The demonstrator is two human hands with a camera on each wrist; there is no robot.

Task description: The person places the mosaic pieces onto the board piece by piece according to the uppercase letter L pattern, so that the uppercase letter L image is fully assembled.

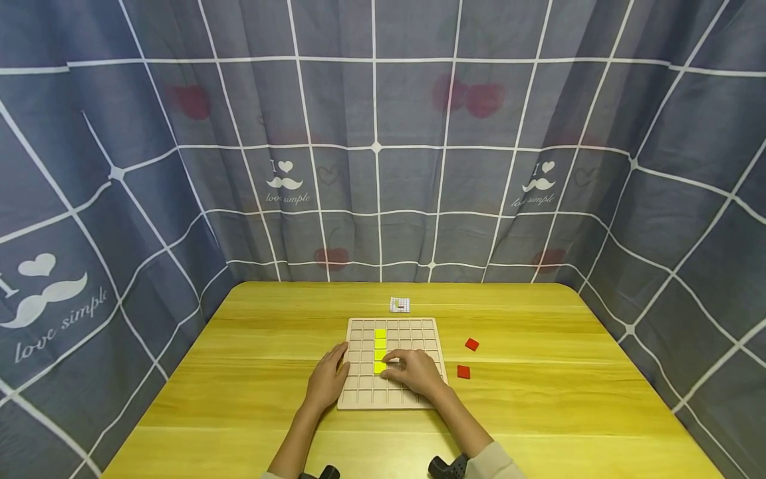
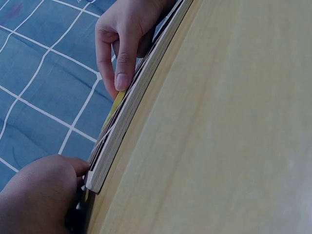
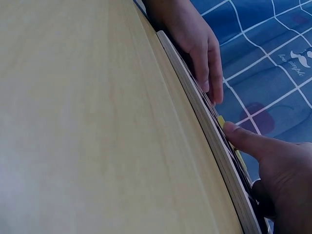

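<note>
A light wooden grid board (image 1: 365, 396) lies on the table, and a column of yellow square tiles (image 1: 380, 344) runs down its cells left of the middle. At the lower end of that column my right hand (image 1: 413, 371) pinches the lowest yellow tile (image 1: 378, 367) between thumb and forefinger. The left wrist view also shows the right hand (image 2: 129, 39) with its fingertips on a yellow tile (image 2: 117, 103). My left hand (image 1: 326, 378) rests against the board's left edge, fingers extended along it; part of it is hidden in its own wrist view.
Two red square tiles (image 1: 472, 344) (image 1: 463, 372) lie on the table right of the board. Behind the board is a small white card (image 1: 399, 305) with a printed grid pattern. A grey checked curtain (image 1: 407, 179) surrounds the wooden table (image 1: 239, 372) at the back and sides.
</note>
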